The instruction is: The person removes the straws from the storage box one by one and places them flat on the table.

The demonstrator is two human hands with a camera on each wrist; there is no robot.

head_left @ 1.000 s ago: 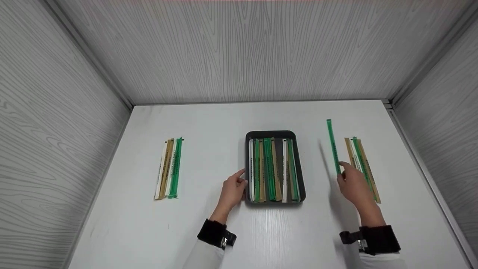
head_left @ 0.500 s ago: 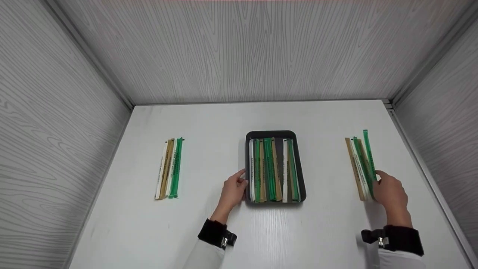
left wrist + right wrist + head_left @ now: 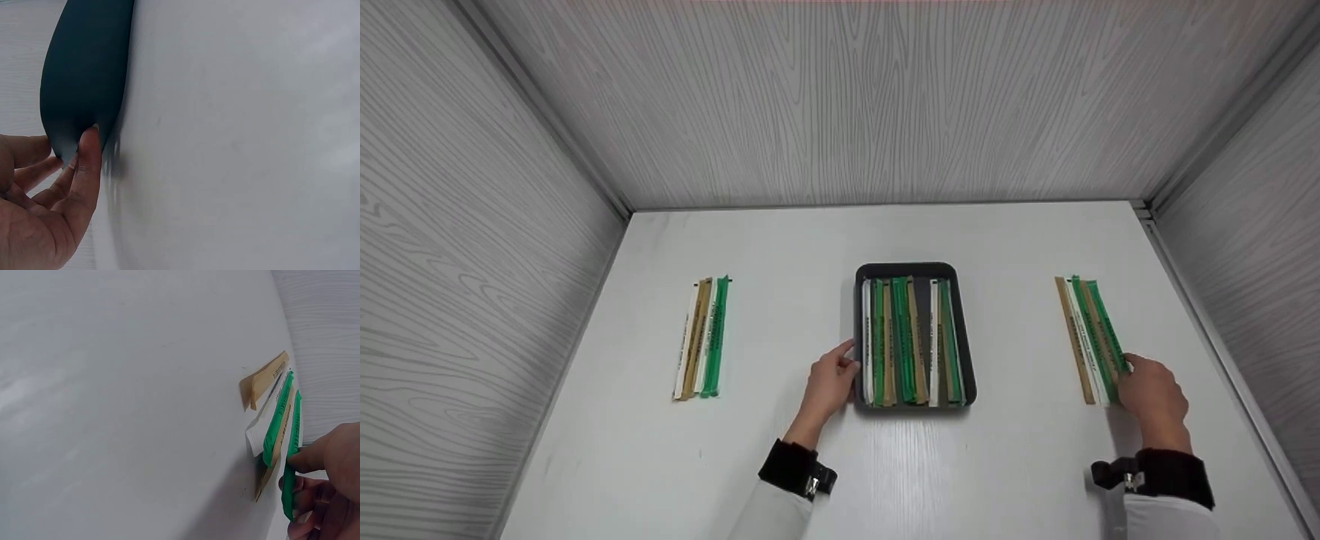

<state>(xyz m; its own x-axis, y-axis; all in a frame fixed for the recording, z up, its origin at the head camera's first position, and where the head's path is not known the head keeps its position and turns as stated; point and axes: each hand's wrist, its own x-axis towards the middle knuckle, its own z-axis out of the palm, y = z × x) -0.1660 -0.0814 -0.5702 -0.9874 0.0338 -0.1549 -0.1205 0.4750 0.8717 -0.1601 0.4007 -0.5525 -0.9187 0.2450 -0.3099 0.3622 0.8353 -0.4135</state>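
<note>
A black tray point(image 3: 915, 267) stands mid-table, filled with several slim paper-wrapped sticks in white, green and brown. My left hand point(image 3: 829, 382) holds the tray's left side; in the left wrist view its fingers and thumb meet the dark outer wall point(image 3: 87, 67). On the right, my right hand point(image 3: 1153, 394) pinches the lower part of a green wrapped stick point(image 3: 292, 467) between thumb and fingers. That stick lies along the right side of a row of wrapped sticks point(image 3: 1076, 337) in brown, white, green and brown. The lower end of the row is partly hidden by the hand.
Another row of white, brown and green wrapped sticks point(image 3: 701, 337) lies on the left of the white table point(image 3: 780, 247). Grey wood-grain panels point(image 3: 847, 105) enclose the table at the back and both sides.
My right hand has carried the green wrapped stick rightward past the right row, then lowered it against that row's right side. My left hand has stayed at the tray.
</note>
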